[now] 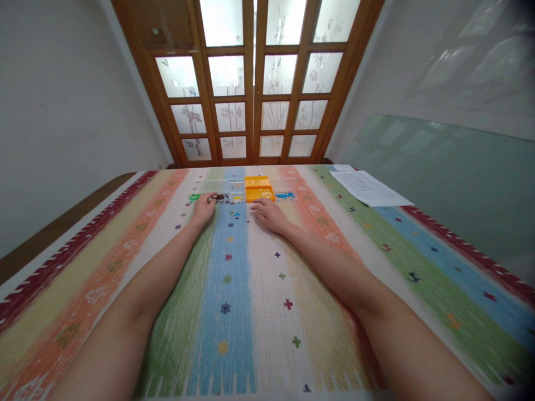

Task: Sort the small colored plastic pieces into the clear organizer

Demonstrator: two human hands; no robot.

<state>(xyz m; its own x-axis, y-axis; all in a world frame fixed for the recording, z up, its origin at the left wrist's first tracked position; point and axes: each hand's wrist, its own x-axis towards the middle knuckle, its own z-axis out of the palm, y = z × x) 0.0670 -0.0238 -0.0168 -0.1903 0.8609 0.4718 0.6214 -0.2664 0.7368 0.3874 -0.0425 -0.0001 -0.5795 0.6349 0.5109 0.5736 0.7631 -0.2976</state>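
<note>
At the far part of the table, a clear divided box [236, 199] holds small bead-like pieces: green pieces [194, 197] at the left, dark brown-red pieces [221, 197], a few yellow pieces [238, 198], and blue pieces [285, 195] at the right. My left hand [204, 209] reaches over the box between the green and brown pieces, fingertips drawn together at the brown ones; anything in them is too small to make out. An open orange box [259, 192] with pale pieces in it sits among the compartments. Just in front of it, my right hand [270, 215] rests with fingers loosely stretched, holding nothing visible.
A striped, patterned tablecloth [228, 278] covers the table. A few tiny blue pieces [237, 215] lie on it between my hands. Printed paper sheets [368, 188] lie at the far right. Beyond stand wooden doors with glass panes [253, 83]; a pale green glass panel [443, 178] leans at the right.
</note>
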